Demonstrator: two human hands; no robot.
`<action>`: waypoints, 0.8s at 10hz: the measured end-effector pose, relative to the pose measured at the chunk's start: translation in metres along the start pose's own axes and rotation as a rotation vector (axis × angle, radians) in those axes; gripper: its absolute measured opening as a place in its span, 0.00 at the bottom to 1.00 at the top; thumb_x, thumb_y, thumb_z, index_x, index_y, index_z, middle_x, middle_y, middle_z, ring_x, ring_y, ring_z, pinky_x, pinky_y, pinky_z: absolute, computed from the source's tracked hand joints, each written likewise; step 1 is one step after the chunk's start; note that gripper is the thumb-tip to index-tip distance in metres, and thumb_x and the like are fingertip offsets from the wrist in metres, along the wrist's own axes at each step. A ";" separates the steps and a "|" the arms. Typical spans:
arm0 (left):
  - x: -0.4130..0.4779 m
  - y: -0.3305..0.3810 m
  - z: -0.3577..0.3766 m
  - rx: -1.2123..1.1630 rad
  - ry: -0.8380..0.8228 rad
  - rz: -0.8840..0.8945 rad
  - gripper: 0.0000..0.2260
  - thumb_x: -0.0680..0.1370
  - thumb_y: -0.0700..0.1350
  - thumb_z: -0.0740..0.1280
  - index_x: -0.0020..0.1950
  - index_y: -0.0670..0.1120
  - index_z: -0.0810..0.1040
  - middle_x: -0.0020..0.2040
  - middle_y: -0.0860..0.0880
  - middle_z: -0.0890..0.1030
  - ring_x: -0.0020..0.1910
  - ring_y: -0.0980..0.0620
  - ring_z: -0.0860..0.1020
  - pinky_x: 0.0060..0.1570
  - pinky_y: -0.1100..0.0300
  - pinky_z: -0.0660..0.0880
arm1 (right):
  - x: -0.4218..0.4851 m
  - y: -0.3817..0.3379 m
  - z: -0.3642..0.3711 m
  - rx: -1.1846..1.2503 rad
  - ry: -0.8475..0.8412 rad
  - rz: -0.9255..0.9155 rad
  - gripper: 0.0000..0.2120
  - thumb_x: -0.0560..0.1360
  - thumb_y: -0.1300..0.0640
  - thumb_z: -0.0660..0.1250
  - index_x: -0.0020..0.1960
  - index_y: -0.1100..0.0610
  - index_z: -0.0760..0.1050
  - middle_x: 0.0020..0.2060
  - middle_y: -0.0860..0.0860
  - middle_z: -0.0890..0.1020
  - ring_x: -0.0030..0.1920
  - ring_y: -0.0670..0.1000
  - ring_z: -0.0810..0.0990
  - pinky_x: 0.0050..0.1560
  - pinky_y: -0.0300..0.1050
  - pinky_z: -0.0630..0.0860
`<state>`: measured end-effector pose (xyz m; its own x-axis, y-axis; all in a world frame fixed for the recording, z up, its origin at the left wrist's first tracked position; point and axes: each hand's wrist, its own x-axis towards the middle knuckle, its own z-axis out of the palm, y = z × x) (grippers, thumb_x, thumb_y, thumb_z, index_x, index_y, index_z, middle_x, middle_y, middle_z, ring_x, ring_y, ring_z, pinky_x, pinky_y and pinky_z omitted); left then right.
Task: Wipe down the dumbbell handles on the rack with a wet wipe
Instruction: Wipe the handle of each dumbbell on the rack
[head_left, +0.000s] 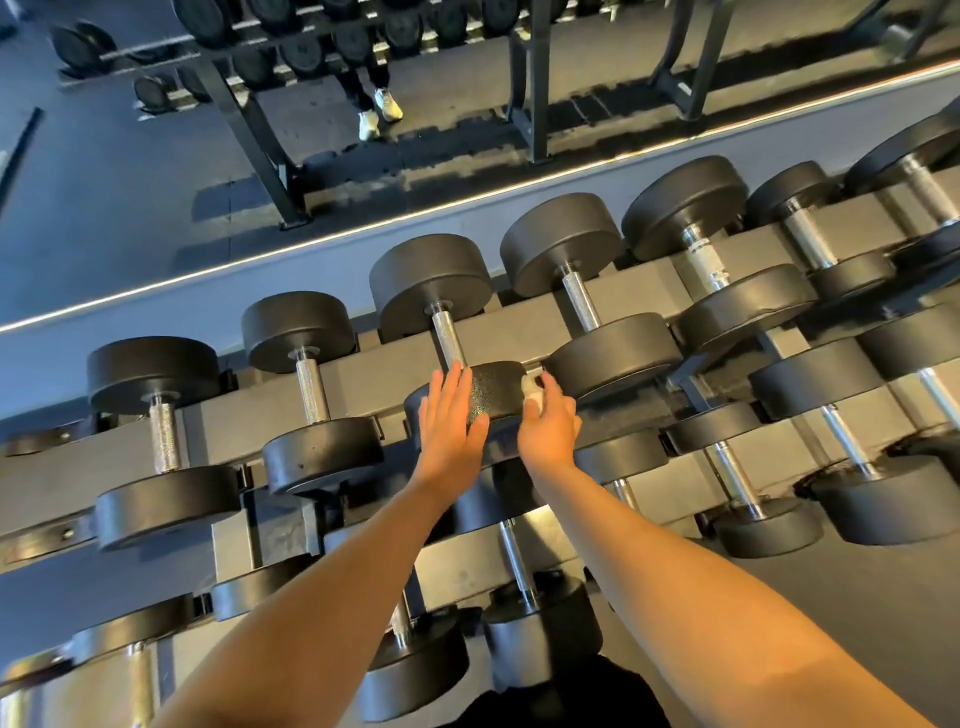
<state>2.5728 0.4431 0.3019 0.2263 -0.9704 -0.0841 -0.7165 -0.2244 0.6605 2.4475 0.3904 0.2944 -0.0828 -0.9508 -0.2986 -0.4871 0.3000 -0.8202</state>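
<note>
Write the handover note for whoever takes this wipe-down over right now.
Hands: left hand lies flat, fingers straight, on the near head of the top-row dumbbell straight ahead. The right hand grips the wipe at that head's right edge.
Things: dumbbells lie across the rack, handles exposed.
Done: cannot tell which handles are already wiped.
Left: the wipe touches no handle now; this dumbbell's handle, just beyond the hands, is nearest.
</note>
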 end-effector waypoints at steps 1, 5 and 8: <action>-0.009 -0.002 -0.003 -0.170 0.042 -0.040 0.28 0.84 0.41 0.56 0.83 0.47 0.49 0.83 0.50 0.50 0.78 0.61 0.42 0.80 0.52 0.43 | -0.016 -0.004 0.006 0.111 0.041 -0.166 0.12 0.80 0.59 0.64 0.63 0.53 0.72 0.57 0.53 0.75 0.58 0.54 0.69 0.60 0.51 0.70; -0.037 -0.013 -0.009 -0.251 0.205 0.029 0.23 0.84 0.43 0.52 0.79 0.39 0.62 0.80 0.43 0.63 0.79 0.45 0.60 0.78 0.51 0.58 | -0.042 -0.014 0.030 -0.329 -0.372 -0.609 0.13 0.80 0.56 0.67 0.65 0.50 0.77 0.57 0.46 0.74 0.61 0.48 0.65 0.63 0.38 0.67; -0.013 -0.041 0.014 -0.244 0.170 -0.031 0.23 0.87 0.44 0.51 0.82 0.52 0.49 0.81 0.58 0.45 0.81 0.57 0.39 0.80 0.53 0.43 | -0.036 -0.035 0.019 -0.173 -0.312 -0.485 0.19 0.75 0.68 0.67 0.63 0.54 0.77 0.55 0.48 0.70 0.48 0.45 0.73 0.55 0.36 0.72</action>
<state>2.5904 0.4642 0.2655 0.3681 -0.9298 0.0053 -0.5324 -0.2061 0.8211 2.4840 0.4155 0.3244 0.4305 -0.9006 -0.0603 -0.5417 -0.2043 -0.8153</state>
